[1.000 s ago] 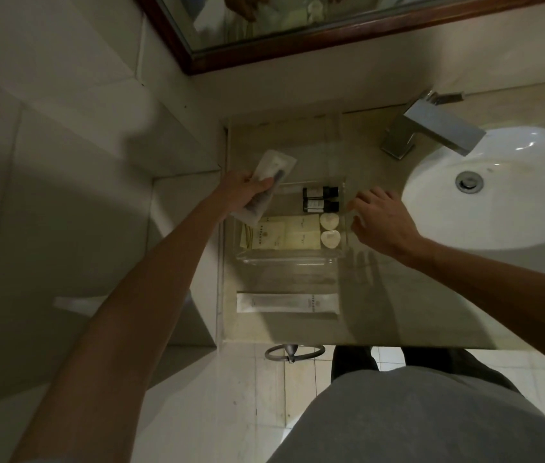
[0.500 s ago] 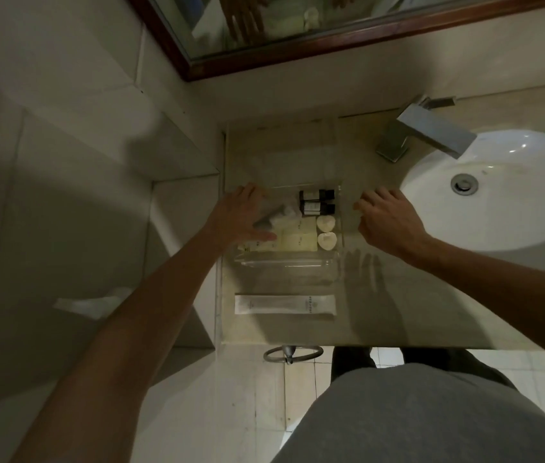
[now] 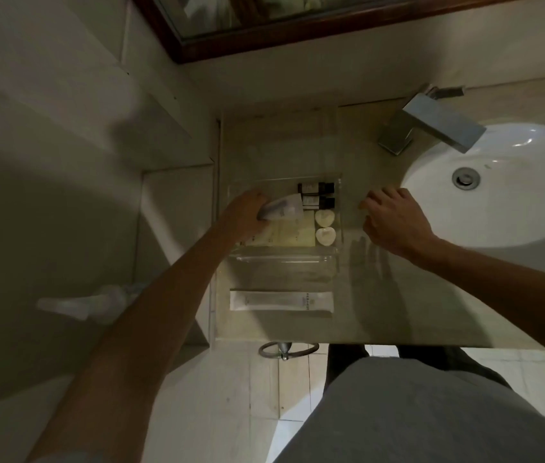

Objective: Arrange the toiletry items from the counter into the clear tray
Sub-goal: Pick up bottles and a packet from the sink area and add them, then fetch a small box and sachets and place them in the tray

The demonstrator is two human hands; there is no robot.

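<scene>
Counter bears a clear tray; left hand grips a packet, lettering unreadable, right hand loosely curled, empty.

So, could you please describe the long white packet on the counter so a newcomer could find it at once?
Start at the white sink and look across to the clear tray. The long white packet lies flat on the counter just outside the tray, toward the counter's front edge. It alone sits outside the tray.
</scene>
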